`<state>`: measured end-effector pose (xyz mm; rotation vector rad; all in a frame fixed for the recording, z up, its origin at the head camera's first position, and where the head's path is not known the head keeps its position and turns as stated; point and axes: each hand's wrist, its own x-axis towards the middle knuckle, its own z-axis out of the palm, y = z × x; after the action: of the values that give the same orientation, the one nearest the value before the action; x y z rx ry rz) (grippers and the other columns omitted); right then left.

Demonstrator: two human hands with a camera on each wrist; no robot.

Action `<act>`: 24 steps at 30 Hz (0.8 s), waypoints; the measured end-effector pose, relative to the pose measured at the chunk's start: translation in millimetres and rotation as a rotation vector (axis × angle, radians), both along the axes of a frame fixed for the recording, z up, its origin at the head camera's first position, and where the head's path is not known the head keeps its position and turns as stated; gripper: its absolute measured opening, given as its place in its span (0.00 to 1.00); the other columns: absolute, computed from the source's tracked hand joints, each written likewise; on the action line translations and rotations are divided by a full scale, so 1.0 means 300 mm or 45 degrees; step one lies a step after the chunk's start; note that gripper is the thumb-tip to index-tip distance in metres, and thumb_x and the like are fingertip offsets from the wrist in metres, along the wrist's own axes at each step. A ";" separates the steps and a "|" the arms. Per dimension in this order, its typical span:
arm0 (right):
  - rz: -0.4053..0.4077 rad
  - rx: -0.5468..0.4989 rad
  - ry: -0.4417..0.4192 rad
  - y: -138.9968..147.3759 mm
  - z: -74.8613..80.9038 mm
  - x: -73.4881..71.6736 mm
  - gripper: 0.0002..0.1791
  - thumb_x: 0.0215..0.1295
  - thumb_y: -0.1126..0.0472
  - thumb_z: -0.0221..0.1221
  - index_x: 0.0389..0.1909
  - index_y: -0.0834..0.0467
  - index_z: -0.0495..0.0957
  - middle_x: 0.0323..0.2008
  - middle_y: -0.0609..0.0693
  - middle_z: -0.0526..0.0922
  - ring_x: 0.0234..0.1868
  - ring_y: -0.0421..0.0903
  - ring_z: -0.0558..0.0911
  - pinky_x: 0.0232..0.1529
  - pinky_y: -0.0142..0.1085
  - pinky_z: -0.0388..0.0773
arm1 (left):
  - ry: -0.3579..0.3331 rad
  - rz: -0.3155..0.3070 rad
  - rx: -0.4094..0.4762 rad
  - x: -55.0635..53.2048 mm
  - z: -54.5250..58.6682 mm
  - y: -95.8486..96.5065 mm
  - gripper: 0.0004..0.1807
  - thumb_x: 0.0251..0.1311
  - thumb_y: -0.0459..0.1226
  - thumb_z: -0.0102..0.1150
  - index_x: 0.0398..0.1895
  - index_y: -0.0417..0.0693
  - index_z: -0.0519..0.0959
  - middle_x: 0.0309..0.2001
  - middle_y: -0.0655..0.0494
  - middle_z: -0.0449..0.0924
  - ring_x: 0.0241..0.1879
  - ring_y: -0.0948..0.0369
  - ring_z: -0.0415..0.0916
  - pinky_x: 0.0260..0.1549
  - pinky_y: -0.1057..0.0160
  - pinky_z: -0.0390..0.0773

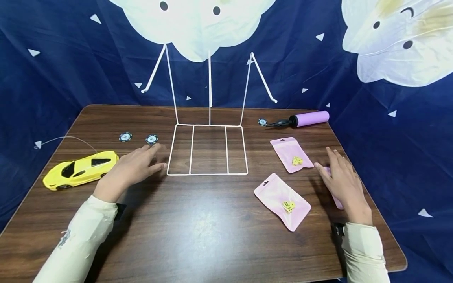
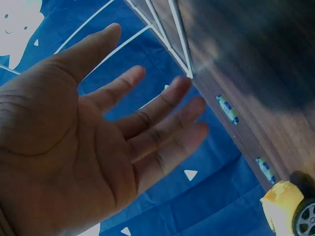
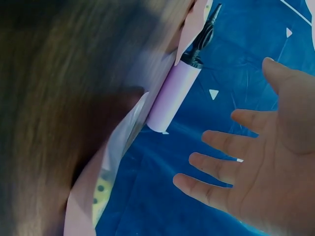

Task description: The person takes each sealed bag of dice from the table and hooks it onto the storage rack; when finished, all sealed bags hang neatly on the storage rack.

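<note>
Cream left sleeve, ragged grey patch, cream right sleeve, black pieces at both wrists

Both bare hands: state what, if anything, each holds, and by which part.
Nothing is held: the left hand and the right hand are both empty.

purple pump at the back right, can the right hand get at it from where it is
Probably yes: the right hand is empty and nothing upright stands between it and the purple pump, though it likely needs to reach forward.
</note>
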<state>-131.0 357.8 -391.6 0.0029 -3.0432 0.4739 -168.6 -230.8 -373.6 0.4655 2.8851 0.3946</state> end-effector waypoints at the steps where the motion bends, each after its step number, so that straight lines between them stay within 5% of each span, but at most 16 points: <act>1: 0.000 -0.002 0.001 0.004 -0.002 0.002 0.46 0.86 0.34 0.43 0.87 0.61 0.47 0.81 0.76 0.51 0.79 0.80 0.54 0.69 0.79 0.52 | -0.011 -0.003 0.014 -0.002 -0.005 -0.001 0.34 0.77 0.49 0.64 0.76 0.40 0.67 0.61 0.27 0.79 0.60 0.30 0.78 0.53 0.27 0.76; 5: 0.003 -0.013 0.014 0.020 -0.008 0.005 0.45 0.86 0.35 0.43 0.87 0.63 0.48 0.80 0.78 0.53 0.79 0.78 0.55 0.72 0.77 0.53 | -0.015 -0.052 0.074 -0.009 -0.023 -0.004 0.23 0.74 0.45 0.69 0.62 0.41 0.74 0.46 0.40 0.83 0.42 0.44 0.82 0.41 0.38 0.80; 8: 0.001 -0.018 0.022 0.027 -0.012 0.004 0.45 0.86 0.35 0.43 0.86 0.64 0.49 0.79 0.78 0.55 0.78 0.78 0.57 0.72 0.75 0.54 | -0.024 -0.116 0.135 -0.015 -0.040 -0.002 0.17 0.72 0.41 0.71 0.55 0.43 0.78 0.43 0.46 0.79 0.40 0.50 0.78 0.40 0.42 0.78; 14: -0.027 -0.016 0.014 0.045 -0.015 0.011 0.44 0.87 0.36 0.44 0.86 0.63 0.49 0.79 0.76 0.58 0.76 0.79 0.60 0.68 0.77 0.58 | -0.042 -0.210 0.210 -0.028 -0.069 0.008 0.15 0.69 0.36 0.73 0.53 0.43 0.79 0.39 0.52 0.75 0.40 0.53 0.73 0.43 0.46 0.74; 24: -0.098 -0.018 -0.065 0.066 0.002 0.025 0.44 0.87 0.37 0.41 0.86 0.64 0.48 0.79 0.77 0.57 0.74 0.82 0.60 0.66 0.79 0.58 | -0.083 -0.242 0.187 -0.044 -0.082 0.015 0.13 0.70 0.37 0.71 0.52 0.44 0.79 0.35 0.57 0.77 0.34 0.60 0.72 0.37 0.53 0.74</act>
<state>-123.4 377.6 -391.0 -0.1291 -3.0762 0.4972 -181.6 -226.4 -398.0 0.7294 2.7299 0.5800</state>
